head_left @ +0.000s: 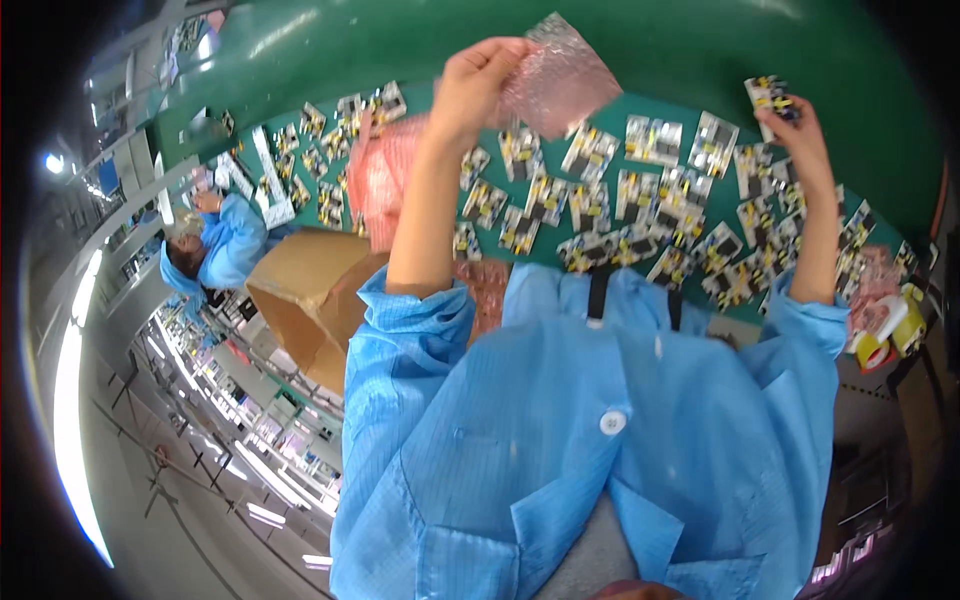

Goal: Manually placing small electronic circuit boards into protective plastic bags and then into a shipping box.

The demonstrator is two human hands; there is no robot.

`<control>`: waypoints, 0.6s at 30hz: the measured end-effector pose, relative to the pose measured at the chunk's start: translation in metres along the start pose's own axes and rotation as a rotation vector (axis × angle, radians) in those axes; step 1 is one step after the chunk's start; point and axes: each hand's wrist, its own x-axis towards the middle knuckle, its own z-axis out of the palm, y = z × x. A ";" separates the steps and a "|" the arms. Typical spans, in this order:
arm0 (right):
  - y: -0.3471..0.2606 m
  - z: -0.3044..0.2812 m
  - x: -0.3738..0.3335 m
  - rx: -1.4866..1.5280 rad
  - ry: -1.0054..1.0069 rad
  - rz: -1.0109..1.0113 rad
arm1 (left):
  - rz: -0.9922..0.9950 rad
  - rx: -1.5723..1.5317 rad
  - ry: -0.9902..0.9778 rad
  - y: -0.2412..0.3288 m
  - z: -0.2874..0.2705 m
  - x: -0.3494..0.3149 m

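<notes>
My left hand [478,85] is raised over the far side of the bench, its fingers closed on one edge of a pink bubble-wrap bag [566,80]. The bag hangs out to the right of the fingers and looks flat. Farther right, my right hand [803,135] grips a circuit board [768,97] with white, black and yellow parts, holding it up by its near end. Between the two hands, many similar circuit boards [653,140] lie spread on the green bench top. A gap separates the bag from the held board.
A stack of pink bubble-wrap bags [390,165] lies beside my left forearm. Below it stands an open cardboard box [315,290]. Tape rolls [905,325] sit by my right elbow near more pink wrap [872,275]. At the far left, a co-worker in blue [232,240] sits at the bench.
</notes>
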 end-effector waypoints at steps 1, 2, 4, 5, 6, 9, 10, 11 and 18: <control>0.003 0.007 0.014 -0.071 -0.017 0.054 | 0.007 0.045 -0.009 -0.005 0.010 0.021; 0.003 0.010 0.029 -0.058 -0.004 0.041 | -0.016 0.162 0.025 -0.009 0.019 0.044; -0.011 0.025 0.040 -0.037 -0.013 0.033 | -0.066 0.275 0.054 -0.021 0.032 0.068; -0.013 0.027 0.044 -0.039 -0.010 0.044 | -0.063 0.252 0.059 -0.030 0.036 0.082; -0.014 0.025 0.048 -0.057 0.003 0.010 | -0.060 0.227 0.058 -0.037 0.040 0.097; 0.015 0.022 0.067 -0.078 -0.003 -0.077 | 0.288 0.500 -0.063 -0.062 0.038 0.135; 0.008 0.023 0.063 0.015 -0.079 -0.072 | 0.274 0.483 -0.063 -0.058 0.041 0.142; 0.003 0.024 0.061 0.108 -0.155 -0.064 | 0.480 0.823 -0.126 -0.050 0.040 0.156; -0.003 0.010 0.042 0.250 -0.022 0.112 | 0.936 1.272 -0.273 -0.021 0.136 0.184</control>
